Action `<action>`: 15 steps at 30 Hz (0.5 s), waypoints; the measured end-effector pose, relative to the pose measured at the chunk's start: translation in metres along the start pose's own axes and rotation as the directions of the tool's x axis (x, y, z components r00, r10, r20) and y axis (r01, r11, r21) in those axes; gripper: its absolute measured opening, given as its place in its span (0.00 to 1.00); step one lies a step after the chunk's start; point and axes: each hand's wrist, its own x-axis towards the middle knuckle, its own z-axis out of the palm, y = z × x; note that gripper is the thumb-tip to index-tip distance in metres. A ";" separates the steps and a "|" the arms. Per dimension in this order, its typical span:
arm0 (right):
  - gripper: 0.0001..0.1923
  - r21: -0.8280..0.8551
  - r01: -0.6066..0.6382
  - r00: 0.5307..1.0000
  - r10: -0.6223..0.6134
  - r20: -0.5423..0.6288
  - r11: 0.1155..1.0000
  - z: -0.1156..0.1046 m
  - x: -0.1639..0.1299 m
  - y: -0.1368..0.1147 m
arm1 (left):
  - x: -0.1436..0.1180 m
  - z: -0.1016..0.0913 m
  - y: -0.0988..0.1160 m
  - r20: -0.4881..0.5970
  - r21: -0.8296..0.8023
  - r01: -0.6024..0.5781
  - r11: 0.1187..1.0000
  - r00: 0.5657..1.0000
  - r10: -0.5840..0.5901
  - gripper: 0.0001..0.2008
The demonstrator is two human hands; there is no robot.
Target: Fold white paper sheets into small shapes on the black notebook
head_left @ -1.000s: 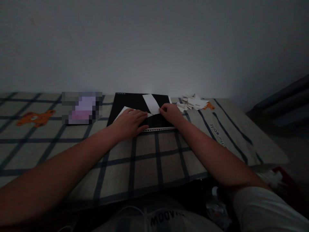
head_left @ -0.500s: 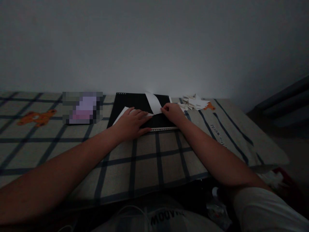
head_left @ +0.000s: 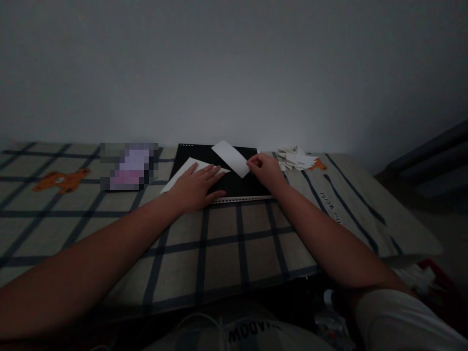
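White paper sheet (head_left: pixel 190 168) lies under your flat left hand (head_left: pixel 195 185); your right hand (head_left: pixel 265 169) pinches its raised flap (head_left: pixel 231 158) beside cloth (head_left: pixel 256 239) lettered "world".

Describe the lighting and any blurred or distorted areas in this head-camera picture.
Head view: very dim overall; the white paper on the black mat is brightest; a pixelated patch hides one item; the checked cloth lines bow near the edges.

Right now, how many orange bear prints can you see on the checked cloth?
2. One bear print at far left; another at right, partly under the paper scraps. More may be hidden.
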 end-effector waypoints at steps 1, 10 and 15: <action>0.03 0.048 -0.027 1.000 0.027 0.008 0.998 -0.001 -0.001 -0.001 | 0.000 -0.001 -0.001 0.006 -0.008 0.004 1.000 1.000 -0.004 0.33; 0.08 0.330 -0.188 0.977 0.141 0.161 0.925 0.000 -0.012 -0.017 | 0.001 -0.012 -0.007 -0.285 -0.020 -0.035 0.999 0.958 0.028 0.21; 0.05 0.382 -0.207 0.938 0.071 0.339 0.901 0.004 -0.020 -0.027 | 0.003 -0.005 -0.011 -0.206 0.020 -0.069 0.997 0.976 0.072 0.23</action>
